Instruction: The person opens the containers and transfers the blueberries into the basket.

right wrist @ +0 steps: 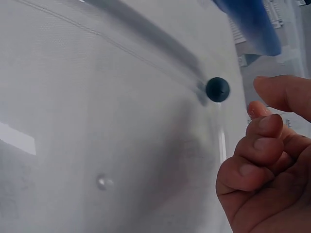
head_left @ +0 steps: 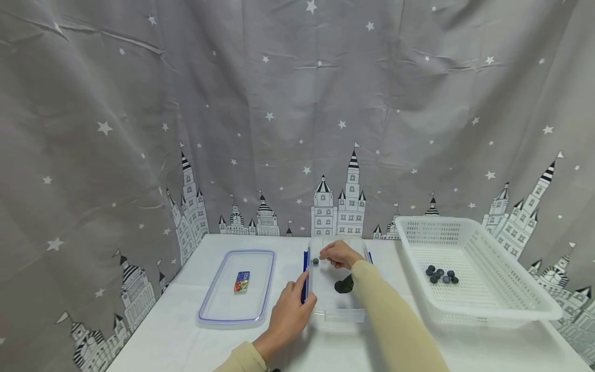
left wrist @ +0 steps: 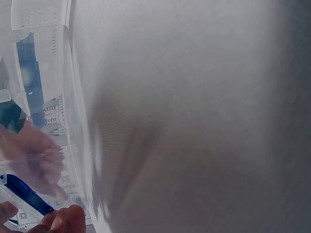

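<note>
A clear plastic food container [head_left: 341, 313] with blue side clips [head_left: 305, 281] stands on the table in the head view. My left hand [head_left: 290, 308] holds its left side, index finger and thumb about the blue clip. Inside it, near the far left corner, lies one blueberry [head_left: 315, 262]. My right hand [head_left: 341, 254] hovers in the container just right of that berry. In the right wrist view a gap separates the blueberry [right wrist: 217, 90] from the fingers; the thumb and index are apart, the others loosely bent, with nothing between them.
A white perforated basket [head_left: 483, 311] with several blueberries [head_left: 441, 275] stands on the right. To the left lies a clear lid [head_left: 218, 305] with a blue seal and a colourful label [head_left: 241, 282]. A grey curtain [head_left: 297, 113] hangs behind the table.
</note>
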Motion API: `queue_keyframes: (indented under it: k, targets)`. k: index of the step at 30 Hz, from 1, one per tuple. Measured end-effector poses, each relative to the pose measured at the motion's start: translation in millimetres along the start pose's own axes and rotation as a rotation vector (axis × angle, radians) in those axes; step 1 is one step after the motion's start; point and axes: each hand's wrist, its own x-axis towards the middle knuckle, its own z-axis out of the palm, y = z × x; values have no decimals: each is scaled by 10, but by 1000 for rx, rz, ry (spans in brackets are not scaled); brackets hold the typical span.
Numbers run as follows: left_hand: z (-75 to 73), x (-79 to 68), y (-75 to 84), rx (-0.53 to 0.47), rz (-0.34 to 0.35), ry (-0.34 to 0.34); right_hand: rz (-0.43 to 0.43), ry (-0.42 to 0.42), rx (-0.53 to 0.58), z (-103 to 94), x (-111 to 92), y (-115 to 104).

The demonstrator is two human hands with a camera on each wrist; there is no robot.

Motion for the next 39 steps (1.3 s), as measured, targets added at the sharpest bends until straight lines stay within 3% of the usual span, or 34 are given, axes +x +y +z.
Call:
queue_keyframes:
  k: [15, 31, 39]
  targets:
    - [0, -9, -20, 14, 25, 22, 25, 56, 2, 172, 77, 120]
    - [-9, -14, -1, 11, 33, 22, -9, 157, -97, 278, 181, 207]
    - [-10, -21, -9, 6, 30, 19, -2, 195, -128, 323, 132, 156]
